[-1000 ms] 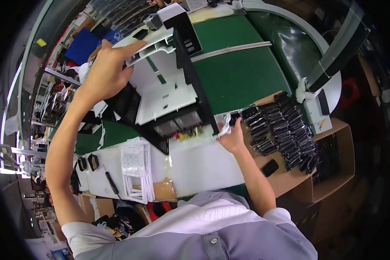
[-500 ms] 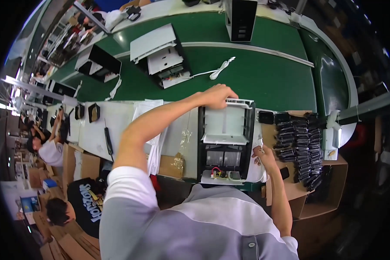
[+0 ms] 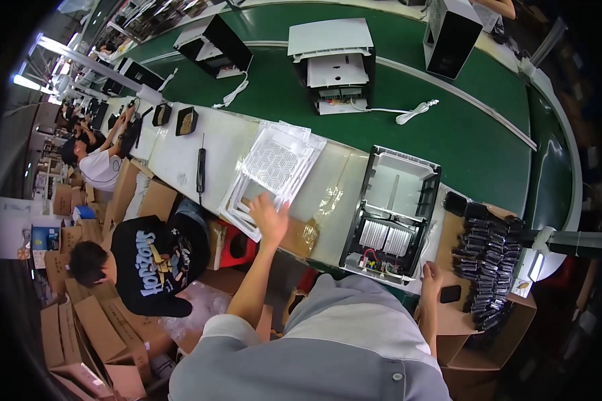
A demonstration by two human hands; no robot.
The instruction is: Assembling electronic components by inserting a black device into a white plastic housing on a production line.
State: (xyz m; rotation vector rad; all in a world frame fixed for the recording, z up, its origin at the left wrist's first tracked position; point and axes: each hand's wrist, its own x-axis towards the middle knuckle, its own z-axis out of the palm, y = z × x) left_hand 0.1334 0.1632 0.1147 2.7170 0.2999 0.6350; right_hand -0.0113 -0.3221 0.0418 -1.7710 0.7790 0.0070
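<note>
My left hand (image 3: 269,217), fingers spread and holding nothing, is over the near edge of a stack of white plastic frames and patterned grilles (image 3: 272,164). To the right, an open black-and-white appliance housing (image 3: 396,190) lies on its back on the bench edge. Its lower part shows silver finned heating elements (image 3: 386,237) and coloured wiring (image 3: 372,262). At the housing's near right corner is my right hand (image 3: 432,282), its fingers curled against a white power cord (image 3: 420,269). The housing partly hides that cord.
Dark packed parts (image 3: 485,267) lie on cardboard at right, beside a black rectangular item (image 3: 451,294). An electric screwdriver (image 3: 201,170) and small bins (image 3: 186,121) are at left. Other housings (image 3: 333,67) stand on the green conveyor (image 3: 274,87). A person (image 3: 140,260) bends among cartons at lower left.
My view has swung left. My left hand has let go of the housing's far edge and moved left to the white frames. My right hand has slid nearer me, to the housing's corner.
</note>
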